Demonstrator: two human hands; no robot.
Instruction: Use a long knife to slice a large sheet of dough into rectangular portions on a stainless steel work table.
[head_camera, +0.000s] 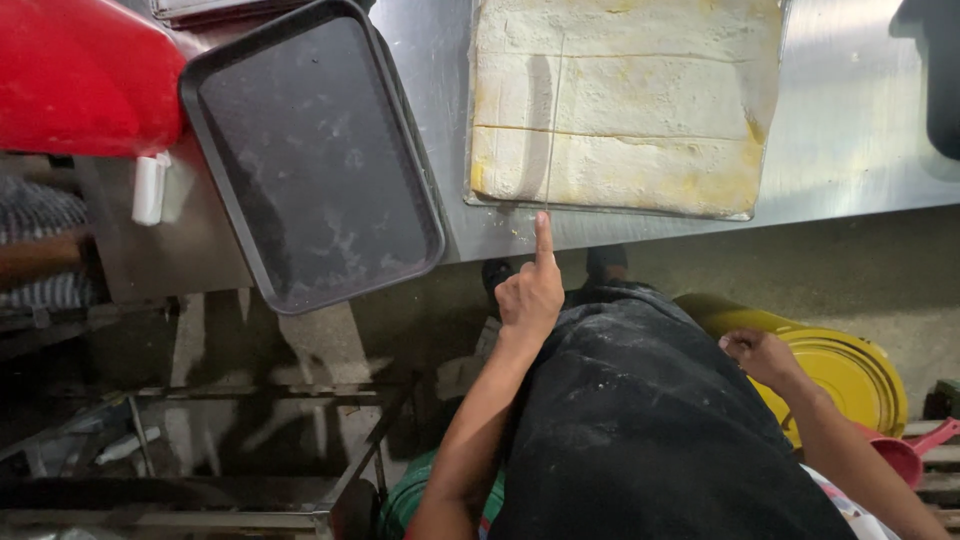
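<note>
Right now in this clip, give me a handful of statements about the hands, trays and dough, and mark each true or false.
1. The left hand points its index finger at the near edge of the dough sheet. True.
2. The dark tray holds dough. False: only floury smears show on it.
3. The right hand rests on the dough. False: it hangs low beside the black apron, over a yellow lid.
4. The dark tray overhangs the steel table. True.
</note>
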